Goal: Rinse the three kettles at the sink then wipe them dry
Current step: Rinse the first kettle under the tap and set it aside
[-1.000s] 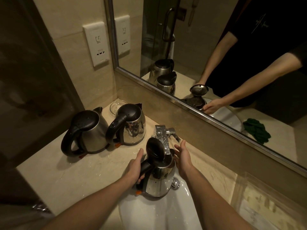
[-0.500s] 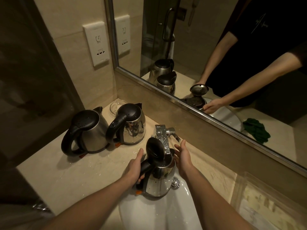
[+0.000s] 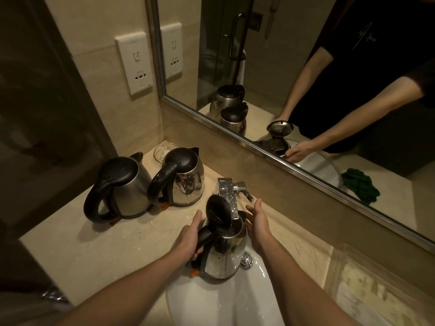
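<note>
A steel kettle with its black lid flipped up stands over the white sink, its mouth right under the chrome tap. My left hand grips its black handle. My right hand rests open against the kettle's right side near the rim, fingers spread. Two more steel kettles with black lids shut stand on the counter to the left: one at the far left, one beside it.
A beige stone counter surrounds the sink. A glass dish sits in the back corner. The mirror runs along the wall; a dark green cloth shows only as a reflection. A wall socket sits above the kettles.
</note>
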A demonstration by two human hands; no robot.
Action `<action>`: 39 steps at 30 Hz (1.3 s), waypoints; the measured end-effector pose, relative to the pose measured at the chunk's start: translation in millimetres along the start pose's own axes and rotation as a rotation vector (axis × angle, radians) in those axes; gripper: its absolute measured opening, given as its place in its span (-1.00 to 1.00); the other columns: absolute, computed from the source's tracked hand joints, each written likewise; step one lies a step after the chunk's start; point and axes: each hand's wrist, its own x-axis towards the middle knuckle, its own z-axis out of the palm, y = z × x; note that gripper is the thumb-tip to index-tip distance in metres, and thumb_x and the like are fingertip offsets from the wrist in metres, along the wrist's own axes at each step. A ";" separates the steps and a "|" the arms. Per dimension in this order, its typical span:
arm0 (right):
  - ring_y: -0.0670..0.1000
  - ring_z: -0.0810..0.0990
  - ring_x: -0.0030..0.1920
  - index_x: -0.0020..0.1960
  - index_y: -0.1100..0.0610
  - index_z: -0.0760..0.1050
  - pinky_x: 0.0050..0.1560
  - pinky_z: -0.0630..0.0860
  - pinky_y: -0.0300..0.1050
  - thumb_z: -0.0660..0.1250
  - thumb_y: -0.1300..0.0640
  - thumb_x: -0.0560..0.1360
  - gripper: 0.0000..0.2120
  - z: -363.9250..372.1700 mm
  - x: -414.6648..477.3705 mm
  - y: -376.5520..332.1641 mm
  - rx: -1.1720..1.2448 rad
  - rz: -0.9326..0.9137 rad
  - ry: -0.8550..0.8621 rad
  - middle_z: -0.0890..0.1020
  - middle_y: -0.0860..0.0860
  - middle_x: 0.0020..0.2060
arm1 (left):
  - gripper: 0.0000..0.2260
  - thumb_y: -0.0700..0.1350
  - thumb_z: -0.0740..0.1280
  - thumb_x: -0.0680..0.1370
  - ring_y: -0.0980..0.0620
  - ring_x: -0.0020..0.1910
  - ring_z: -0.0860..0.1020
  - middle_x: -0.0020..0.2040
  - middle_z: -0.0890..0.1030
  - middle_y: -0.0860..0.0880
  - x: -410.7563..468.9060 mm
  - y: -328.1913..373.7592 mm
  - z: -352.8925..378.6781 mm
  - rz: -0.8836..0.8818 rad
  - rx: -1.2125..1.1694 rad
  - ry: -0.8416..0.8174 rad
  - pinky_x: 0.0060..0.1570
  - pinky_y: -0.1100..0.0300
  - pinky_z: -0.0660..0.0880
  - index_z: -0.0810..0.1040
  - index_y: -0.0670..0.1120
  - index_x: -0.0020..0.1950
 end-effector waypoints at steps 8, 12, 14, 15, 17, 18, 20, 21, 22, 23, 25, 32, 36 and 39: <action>0.17 0.37 0.38 0.37 0.15 0.38 0.44 0.21 0.15 0.00 -0.34 0.55 -0.33 0.5 3.0 1.6 -0.007 -0.001 -0.006 0.40 0.17 0.38 | -0.33 0.45 -0.04 0.54 0.03 -0.57 0.41 -0.53 0.41 -0.03 -1.4 -0.5 -0.3 0.019 0.002 -0.006 -0.47 0.20 0.38 0.63 -0.03 0.04; 0.17 0.36 0.39 0.37 0.16 0.38 0.45 0.18 0.17 -0.01 -0.35 0.54 -0.32 0.1 3.8 3.4 -0.009 0.007 -0.002 0.39 0.17 0.39 | -0.41 0.45 -0.03 0.55 0.04 -0.56 0.41 -0.51 0.41 -0.03 -1.3 -1.0 -0.5 0.020 0.001 -0.008 -0.50 0.21 0.37 0.60 0.09 0.14; 0.17 0.35 0.40 0.39 0.17 0.36 0.45 0.18 0.16 -0.01 -0.35 0.55 -0.31 -0.2 4.0 3.7 -0.006 0.013 -0.006 0.39 0.17 0.40 | -0.40 0.45 -0.02 0.54 0.04 -0.56 0.42 -0.49 0.43 -0.04 -1.4 -1.8 -0.9 0.028 -0.004 -0.005 -0.51 0.21 0.37 0.61 0.08 0.13; 0.17 0.35 0.40 0.39 0.18 0.36 0.45 0.19 0.16 -0.01 -0.35 0.55 -0.30 -0.2 3.9 3.9 -0.002 0.013 -0.010 0.38 0.17 0.40 | -0.38 0.45 -0.02 0.54 0.04 -0.56 0.42 -0.49 0.43 -0.04 -1.4 -2.3 -1.3 0.028 -0.004 -0.004 -0.51 0.21 0.37 0.62 0.06 0.12; 0.17 0.36 0.39 0.39 0.18 0.36 0.44 0.20 0.15 -0.01 -0.35 0.55 -0.30 -0.1 3.3 3.5 0.006 0.010 -0.014 0.39 0.17 0.39 | -0.35 0.46 -0.03 0.54 0.04 -0.56 0.42 -0.51 0.42 -0.03 -1.3 -2.5 -1.7 0.021 0.001 -0.004 -0.51 0.22 0.37 0.63 0.02 0.10; 0.17 0.37 0.38 0.39 0.18 0.36 0.44 0.21 0.14 -0.01 -0.34 0.55 -0.30 0.2 3.2 3.2 0.010 0.008 -0.014 0.40 0.17 0.39 | -0.35 0.46 -0.03 0.54 0.05 -0.57 0.41 -0.52 0.42 -0.03 -1.3 -2.6 -1.9 0.017 0.002 -0.002 -0.51 0.22 0.37 0.63 0.01 0.10; 0.17 0.38 0.37 0.39 0.18 0.36 0.43 0.23 0.13 -0.01 -0.34 0.55 -0.31 1.2 2.8 2.8 0.013 0.007 -0.014 0.41 0.17 0.38 | -0.33 0.46 -0.03 0.54 0.04 -0.57 0.41 -0.53 0.42 -0.03 -2.4 -1.7 -2.8 0.022 -0.008 -0.008 -0.50 0.21 0.37 0.62 -0.01 0.11; 0.17 0.39 0.37 0.39 0.18 0.36 0.42 0.23 0.12 -0.01 -0.34 0.55 -0.31 1.5 2.9 2.9 0.013 0.006 -0.013 0.41 0.17 0.38 | -0.32 0.45 -0.03 0.54 0.04 -0.57 0.41 -0.53 0.41 -0.02 -2.4 -1.5 -2.9 0.025 -0.011 -0.012 -0.50 0.21 0.37 0.63 -0.03 0.12; 0.17 0.38 0.37 0.39 0.18 0.36 0.42 0.24 0.12 -0.01 -0.34 0.55 -0.31 1.4 2.7 3.1 0.012 0.007 -0.013 0.41 0.17 0.38 | -0.30 0.45 -0.03 0.54 0.04 -0.57 0.41 -0.53 0.41 -0.02 -2.3 -1.9 -2.7 0.026 -0.012 -0.011 -0.49 0.21 0.37 0.64 -0.06 0.12; 0.17 0.38 0.37 0.39 0.17 0.36 0.42 0.23 0.12 -0.01 -0.34 0.55 -0.31 1.3 2.6 3.4 0.009 0.006 -0.014 0.41 0.17 0.38 | -0.28 0.45 -0.03 0.54 0.03 -0.56 0.41 -0.53 0.41 -0.03 -2.5 -2.1 -2.9 0.024 -0.011 -0.009 -0.48 0.20 0.37 0.64 -0.09 0.12; 0.18 0.36 0.39 0.40 0.17 0.34 0.43 0.22 0.13 -0.01 -0.34 0.55 -0.31 1.0 2.8 4.0 0.007 0.002 -0.022 0.38 0.18 0.40 | -0.24 0.46 -0.03 0.53 0.02 -0.55 0.41 -0.52 0.41 -0.03 -2.4 -3.0 -2.9 0.018 -0.007 -0.007 -0.47 0.19 0.37 0.65 -0.12 0.12; 0.18 0.33 0.41 0.42 0.17 0.33 0.43 0.21 0.12 -0.02 -0.33 0.56 -0.31 1.5 3.8 3.6 0.007 -0.006 -0.022 0.36 0.18 0.42 | -0.25 0.49 -0.03 0.51 0.04 -0.56 0.41 -0.51 0.42 -0.03 -1.1 -3.5 -3.4 0.010 -0.002 -0.020 -0.43 0.18 0.39 0.61 -0.14 -0.12; 0.17 0.36 0.39 0.39 0.18 0.36 0.36 0.27 0.06 -0.01 -0.31 0.57 -0.34 1.7 2.5 2.0 0.017 -0.005 -0.016 0.39 0.18 0.39 | -0.38 0.46 -0.03 0.53 0.03 -0.55 0.42 -0.51 0.42 -0.03 -3.6 -0.9 -1.4 0.015 0.001 0.003 -0.44 0.18 0.38 0.60 0.02 -0.11; 0.16 0.37 0.38 0.37 0.18 0.37 0.34 0.28 0.05 -0.01 -0.31 0.57 -0.35 1.9 2.0 1.1 0.018 -0.001 -0.017 0.40 0.18 0.39 | -0.43 0.45 -0.02 0.54 0.03 -0.54 0.42 -0.50 0.43 -0.03 -4.5 0.5 0.2 0.010 -0.002 0.011 -0.47 0.20 0.36 0.58 0.07 -0.09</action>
